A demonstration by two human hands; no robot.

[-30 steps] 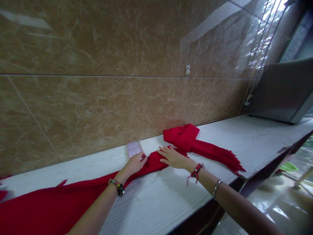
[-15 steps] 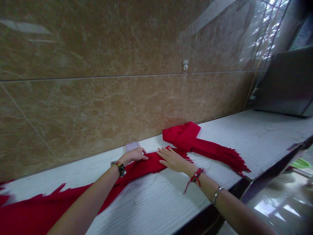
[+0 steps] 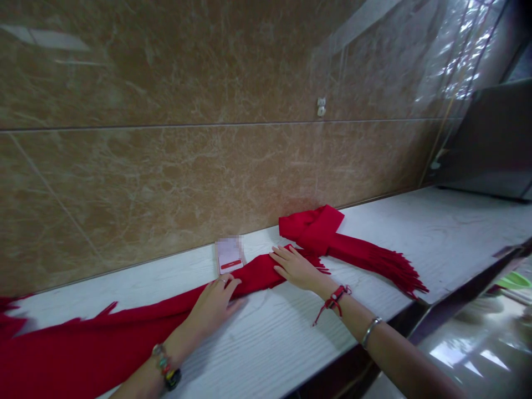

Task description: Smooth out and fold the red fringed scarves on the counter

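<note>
A long red scarf (image 3: 137, 327) runs across the white counter, spread wide at the left and gathered into a narrow fold toward the right. My right hand (image 3: 297, 269) lies flat on its narrow part, fingers stretched out, close to the fringed end. Over the scarf's near edge sits my left hand (image 3: 216, 302), fingers slightly bent and thumb apart from them, slightly blurred. Behind the fold, a phone (image 3: 230, 255) with a lit screen rests against the wall side. Another red scarf (image 3: 332, 241), looped over itself with its fringe to the right, lies beyond my right hand.
The white wood-grain counter (image 3: 257, 343) meets a brown marble-tiled wall (image 3: 187, 183) at the back. A dark grey box-like object (image 3: 494, 138) stands at the far right end. Past the counter's front edge, a green basin (image 3: 513, 280) shows below.
My left hand has moved toward me and down off the scarf's far side to its near edge, uncovering more of the phone. My right hand stays on the scarf.
</note>
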